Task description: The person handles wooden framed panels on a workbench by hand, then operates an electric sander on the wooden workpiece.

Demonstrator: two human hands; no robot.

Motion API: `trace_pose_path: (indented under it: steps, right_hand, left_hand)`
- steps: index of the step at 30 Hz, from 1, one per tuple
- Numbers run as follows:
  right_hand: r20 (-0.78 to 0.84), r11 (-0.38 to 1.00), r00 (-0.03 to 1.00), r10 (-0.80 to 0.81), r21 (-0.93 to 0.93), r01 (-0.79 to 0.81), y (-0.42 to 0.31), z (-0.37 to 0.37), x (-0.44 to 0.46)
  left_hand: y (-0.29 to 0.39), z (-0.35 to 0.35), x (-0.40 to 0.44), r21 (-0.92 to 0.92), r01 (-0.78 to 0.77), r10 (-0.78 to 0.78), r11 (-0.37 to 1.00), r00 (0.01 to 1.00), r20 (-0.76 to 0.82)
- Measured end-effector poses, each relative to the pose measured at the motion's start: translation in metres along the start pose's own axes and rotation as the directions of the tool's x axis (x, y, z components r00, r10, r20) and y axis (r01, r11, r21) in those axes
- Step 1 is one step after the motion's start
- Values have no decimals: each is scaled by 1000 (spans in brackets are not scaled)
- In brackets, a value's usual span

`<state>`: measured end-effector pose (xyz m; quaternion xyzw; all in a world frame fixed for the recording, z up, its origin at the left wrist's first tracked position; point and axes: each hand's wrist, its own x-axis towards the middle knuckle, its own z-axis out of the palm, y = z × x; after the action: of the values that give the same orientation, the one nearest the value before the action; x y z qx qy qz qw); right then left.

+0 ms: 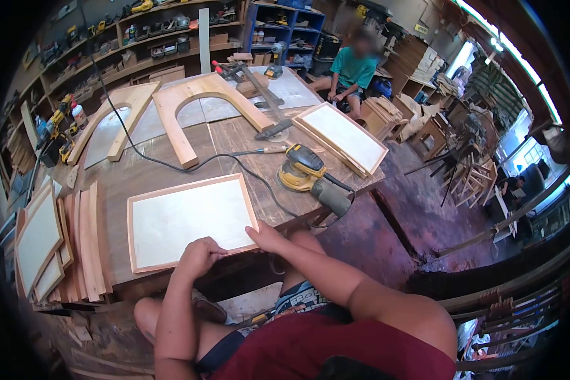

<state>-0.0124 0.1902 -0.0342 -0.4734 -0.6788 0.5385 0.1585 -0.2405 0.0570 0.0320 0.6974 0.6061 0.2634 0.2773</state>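
A white panel with a thin wooden frame lies flat at the front edge of the workbench. My right hand grips its near right corner, the thumb on top of the frame and the fingers lower down. At the near edge, my left hand is closed in a pinch over the frame strip; whatever is between its fingertips is too small to make out. A yellow and black sander with a dust canister rests on the bench to the right of the panel.
Framed panels are stacked at the bench's right end, others lean at left beside curved wooden strips. Arched wooden pieces, a bar clamp and a black cord lie farther back. A person in green sits beyond.
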Motion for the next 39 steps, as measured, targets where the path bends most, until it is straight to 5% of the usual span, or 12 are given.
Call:
trace_pose_path:
  steps: [11, 25, 28, 30, 31, 39]
  right_hand:
    - [49, 999, 998, 26, -29, -24, -12, -4, -6]
    - [11, 994, 1000, 10, -110, -9, -1, -2, -3]
    - [-1, 983, 991, -137, -128, 136, -15, -5, 3]
    - [-10, 980, 1000, -15, -199, 13, -24, -7, -10]
    - [-24, 964, 985, -174, -207, 165, -6, -3, 1]
    - [-6, 989, 1000, -27, -147, 26, 13, -6, 11]
  left_hand:
    - [1, -13, -5, -47, 205, -203, 978, 978, 45]
    - [-6, -8, -9, -33, 175, -174, 984, 985, 16]
    - [-11, -13, -3, -12, 153, -153, 988, 988, -8]
    - [-9, -7, -8, 10, 147, -147, 989, 989, 7]
    - [-9, -9, -8, -1, 167, -167, 986, 986, 21]
    - [-10, -10, -7, -56, 170, -170, 984, 985, 9]
